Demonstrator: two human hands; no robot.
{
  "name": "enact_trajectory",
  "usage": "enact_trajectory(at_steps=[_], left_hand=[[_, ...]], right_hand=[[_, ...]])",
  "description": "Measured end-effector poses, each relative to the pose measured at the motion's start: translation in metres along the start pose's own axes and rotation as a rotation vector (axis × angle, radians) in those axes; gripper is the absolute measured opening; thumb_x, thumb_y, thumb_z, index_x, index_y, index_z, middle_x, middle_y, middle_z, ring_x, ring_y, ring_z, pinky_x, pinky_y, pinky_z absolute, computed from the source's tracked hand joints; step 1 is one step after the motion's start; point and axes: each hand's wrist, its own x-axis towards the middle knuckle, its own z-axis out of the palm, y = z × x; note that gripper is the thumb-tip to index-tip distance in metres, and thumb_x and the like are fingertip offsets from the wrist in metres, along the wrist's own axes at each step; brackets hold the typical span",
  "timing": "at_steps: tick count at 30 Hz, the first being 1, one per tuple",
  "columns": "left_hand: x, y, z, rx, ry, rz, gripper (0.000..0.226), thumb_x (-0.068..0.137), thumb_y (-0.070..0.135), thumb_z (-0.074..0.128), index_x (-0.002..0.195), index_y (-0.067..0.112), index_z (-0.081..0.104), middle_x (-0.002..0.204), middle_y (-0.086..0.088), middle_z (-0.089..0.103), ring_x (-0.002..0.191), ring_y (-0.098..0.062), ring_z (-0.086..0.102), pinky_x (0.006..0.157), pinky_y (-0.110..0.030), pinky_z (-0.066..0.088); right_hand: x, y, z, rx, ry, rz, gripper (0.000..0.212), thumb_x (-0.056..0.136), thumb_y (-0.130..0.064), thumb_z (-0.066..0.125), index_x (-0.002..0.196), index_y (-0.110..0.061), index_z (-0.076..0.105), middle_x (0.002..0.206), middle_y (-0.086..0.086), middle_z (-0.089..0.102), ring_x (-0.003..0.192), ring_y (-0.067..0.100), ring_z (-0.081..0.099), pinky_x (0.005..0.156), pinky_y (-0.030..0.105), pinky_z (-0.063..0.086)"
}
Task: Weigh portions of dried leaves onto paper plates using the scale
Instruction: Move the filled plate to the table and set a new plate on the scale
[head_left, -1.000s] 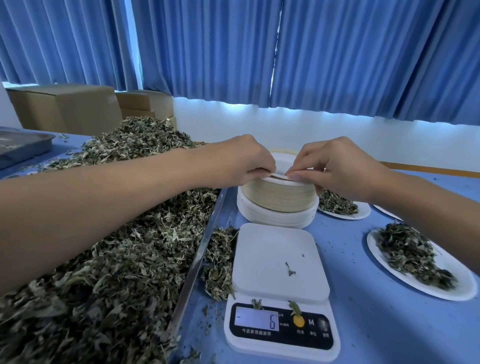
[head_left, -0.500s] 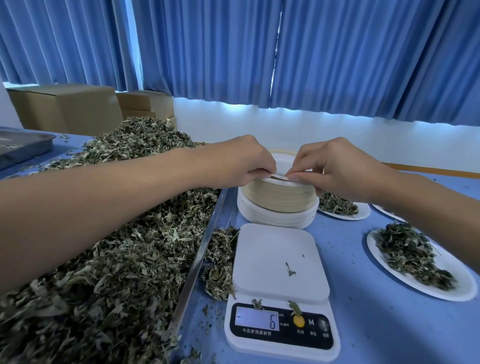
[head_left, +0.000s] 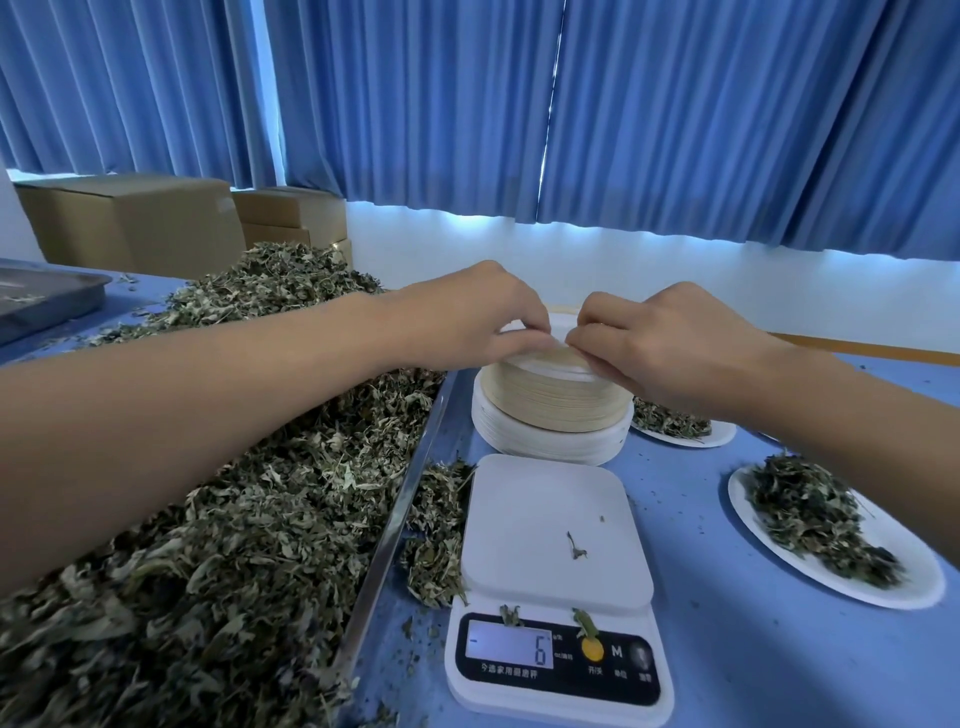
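Both hands are at the stack of plates (head_left: 556, 410), which sits just beyond the scale (head_left: 556, 525). Your left hand (head_left: 478, 317) and right hand (head_left: 665, 348) each pinch the near edge of the top plate (head_left: 563, 323), fingertips almost meeting. How the thumbs lie is hidden. Step in hand, by my reading: peel off one plate for the scale.

Notes for doing it well:
- Make sure you have one plate only. The edges are thin and packed tight, so fan the rim before lifting. A doubled plate would throw off the weighing.
- Steady the stack with one hand and lift with the other. The upper tan bundle rests on a wider white one and looks liable to slide.
- The scale's platform is bare save a leaf scrap (head_left: 575, 548). More bits lie at the top of the display (head_left: 509, 647), which reads 6, seemingly with a minus mark. Brush these off, centre the plate, and zero before adding.
- The dried leaves (head_left: 234, 519) are heaped in the tray (head_left: 395, 525) at your left, under your left forearm. The spilled leaves (head_left: 436, 551) crowd the scale's left side; clear them so nothing leans on the platform.
- Two filled plates (head_left: 914, 587) (head_left: 722, 435) sit to the right on the table (head_left: 753, 649). Keep your elbow off them.
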Motion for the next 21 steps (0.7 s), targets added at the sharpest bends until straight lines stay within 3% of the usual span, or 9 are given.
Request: enact_trajectory(at_steps=[5, 9, 13, 15, 18, 21], left_hand=[[0.007, 0.001, -0.01, 0.107, 0.007, 0.008, 0.021, 0.101, 0.027, 0.058, 0.106, 0.014, 0.073, 0.106, 0.003, 0.072, 0.092, -0.014, 0.06, 0.089, -0.032, 0.046], [0.009, 0.003, -0.012, 0.198, 0.022, -0.034, 0.019, 0.1, 0.023, 0.056, 0.104, 0.013, 0.072, 0.099, 0.0, 0.072, 0.089, -0.018, 0.061, 0.085, -0.04, 0.048], [0.005, 0.006, -0.011, 0.341, 0.073, -0.008, 0.028, 0.106, 0.024, 0.043, 0.108, 0.011, 0.068, 0.104, -0.001, 0.069, 0.096, -0.025, 0.062, 0.08, -0.041, 0.046], [0.0, 0.008, -0.011, 0.417, 0.139, 0.009, 0.032, 0.108, 0.026, 0.035, 0.113, 0.015, 0.066, 0.11, 0.003, 0.067, 0.1, -0.023, 0.061, 0.075, -0.037, 0.044], [-0.008, 0.013, -0.013, 0.475, 0.235, 0.048, 0.037, 0.109, 0.029, 0.031, 0.117, 0.019, 0.066, 0.116, 0.006, 0.067, 0.103, -0.019, 0.062, 0.075, -0.038, 0.047], [-0.019, 0.024, -0.021, 0.28, 0.254, 0.072, 0.029, 0.106, 0.031, 0.048, 0.112, 0.016, 0.072, 0.109, 0.004, 0.071, 0.1, -0.02, 0.066, 0.077, -0.042, 0.05]], right_hand=[[0.01, 0.01, -0.011, 0.013, 0.044, 0.049, 0.026, 0.106, -0.018, 0.051, 0.099, -0.002, 0.07, 0.095, 0.015, 0.063, 0.047, 0.038, 0.047, 0.045, 0.043, 0.045], [0.009, 0.008, -0.012, 0.044, 0.047, 0.095, 0.04, 0.11, -0.029, 0.039, 0.103, -0.006, 0.071, 0.1, 0.011, 0.064, 0.054, 0.039, 0.052, 0.049, 0.042, 0.045], [0.009, 0.006, -0.012, 0.053, -0.013, 0.173, 0.045, 0.107, -0.044, 0.034, 0.12, -0.018, 0.068, 0.115, 0.0, 0.062, 0.074, 0.038, 0.062, 0.06, 0.04, 0.047], [0.009, 0.008, -0.012, 0.023, -0.013, 0.222, 0.038, 0.109, -0.037, 0.035, 0.119, -0.019, 0.066, 0.111, 0.0, 0.06, 0.076, 0.038, 0.06, 0.061, 0.041, 0.046], [0.005, 0.008, -0.022, 0.05, 0.113, 0.232, 0.026, 0.106, -0.021, 0.05, 0.103, -0.01, 0.073, 0.091, 0.009, 0.062, 0.061, 0.04, 0.056, 0.051, 0.038, 0.04], [-0.004, 0.001, -0.034, 0.062, 0.245, 0.22, 0.02, 0.101, -0.012, 0.06, 0.09, -0.005, 0.075, 0.079, 0.012, 0.062, 0.047, 0.037, 0.049, 0.042, 0.036, 0.04]])
